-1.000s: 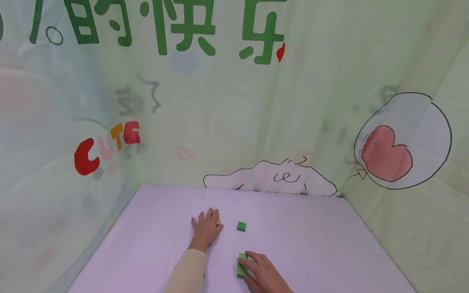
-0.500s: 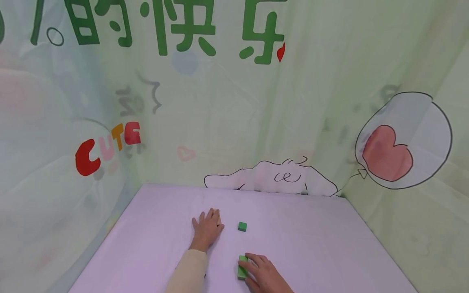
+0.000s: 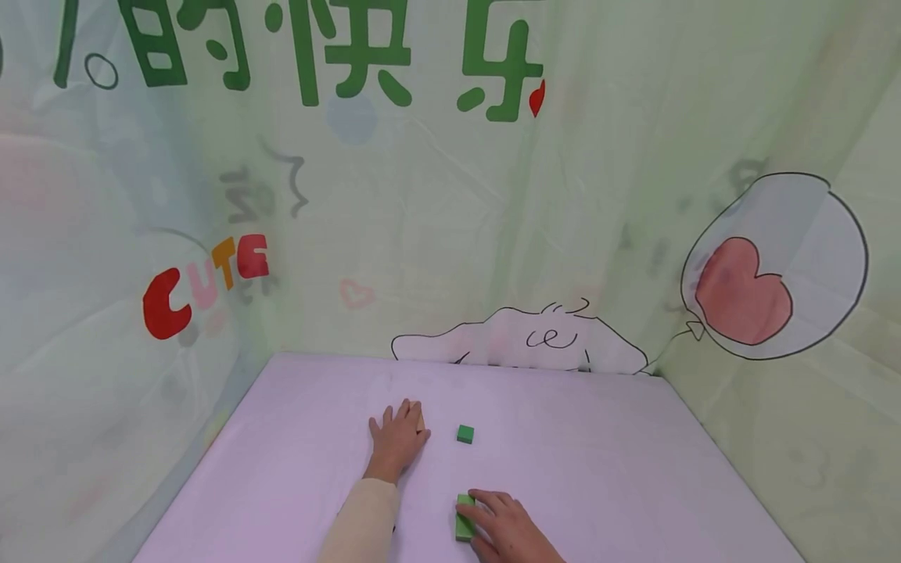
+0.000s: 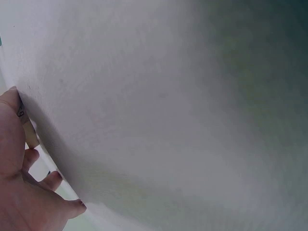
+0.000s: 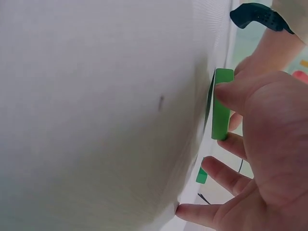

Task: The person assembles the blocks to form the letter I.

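Observation:
At the left back of the tabletop my left hand point(image 3: 398, 439) has its thumb and index finger at opposite ends of a pale wooden block point(image 3: 421, 421), pinching it. In the left wrist view this wooden block point(image 4: 31, 136) bears a small dark mark, and the other fingers are spread. Nearer the front, my right hand point(image 3: 512, 528) holds a long green block point(image 3: 464, 531) flat on the table between thumb and fingers. The right wrist view shows the long green block point(image 5: 222, 113) from the side. Between the two hands, farther back, lies a small green block point(image 3: 465, 434), touched by neither.
The table point(image 3: 577, 446) has a lilac cover. Pale printed curtains point(image 3: 450, 195) enclose its back and both sides. In the right wrist view a dark teal band point(image 5: 260, 15) sits at the left wrist.
My right hand has drawn the long green block slightly toward the front edge. The left hand, its wooden block and the small green block stay in place.

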`<state>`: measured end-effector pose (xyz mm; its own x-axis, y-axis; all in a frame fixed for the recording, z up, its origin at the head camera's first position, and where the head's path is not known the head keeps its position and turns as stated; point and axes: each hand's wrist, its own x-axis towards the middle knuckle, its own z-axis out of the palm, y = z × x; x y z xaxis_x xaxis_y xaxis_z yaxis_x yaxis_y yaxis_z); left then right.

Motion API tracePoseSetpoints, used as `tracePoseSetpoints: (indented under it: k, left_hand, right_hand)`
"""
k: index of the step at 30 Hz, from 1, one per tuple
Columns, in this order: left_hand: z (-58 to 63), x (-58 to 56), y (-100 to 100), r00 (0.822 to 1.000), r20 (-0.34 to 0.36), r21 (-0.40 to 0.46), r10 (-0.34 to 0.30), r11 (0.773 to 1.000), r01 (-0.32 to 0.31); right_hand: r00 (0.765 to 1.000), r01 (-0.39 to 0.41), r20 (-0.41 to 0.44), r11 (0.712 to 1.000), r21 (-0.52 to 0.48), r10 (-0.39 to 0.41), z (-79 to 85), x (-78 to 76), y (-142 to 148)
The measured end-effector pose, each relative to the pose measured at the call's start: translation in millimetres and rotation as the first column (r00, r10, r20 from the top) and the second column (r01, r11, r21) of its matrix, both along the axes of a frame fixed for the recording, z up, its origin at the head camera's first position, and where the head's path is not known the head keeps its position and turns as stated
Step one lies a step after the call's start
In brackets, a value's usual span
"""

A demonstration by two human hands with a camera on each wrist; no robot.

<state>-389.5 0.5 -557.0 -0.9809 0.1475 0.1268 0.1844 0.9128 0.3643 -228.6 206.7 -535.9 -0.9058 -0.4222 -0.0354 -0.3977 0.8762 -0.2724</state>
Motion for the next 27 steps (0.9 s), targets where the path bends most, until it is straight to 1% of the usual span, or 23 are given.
tracePoseSetpoints:
  k: [5,8,12,17,27]
  left_hand:
    - [-0.8,3.4,0,1.0,0.025,0.012,0.004,1.0,-0.005]
    - [-0.8,3.5,0,1.0,0.028,0.014,0.005,1.0,-0.006]
    - [-0.7,1.6,-1,1.0,0.014,0.0,0.0,1.0,0.0]
    - [1.7,0.5,-1,1.0,0.009,-0.004,-0.007,1.0,0.007]
    - [9.4,5.1,-1,1.0,0.025,0.0,-0.013,1.0,0.013]
  right_hand:
    - [1.0,0.004,0.022,1.0,0.005,-0.004,-1.6,1.2,0]
    - [1.0,-0.011,0.0,1.0,0.005,0.011,-2.9,1.8,0]
    - [1.0,-0.028,-0.015,1.0,0.003,0.028,-2.0,1.8,1]
    - [1.0,-0.028,0.01,1.0,0.009,0.028,1.0,-0.1,1]
    - [0.998,0.002,0.058,1.0,-0.005,-0.002,3.9,-0.5,-1]
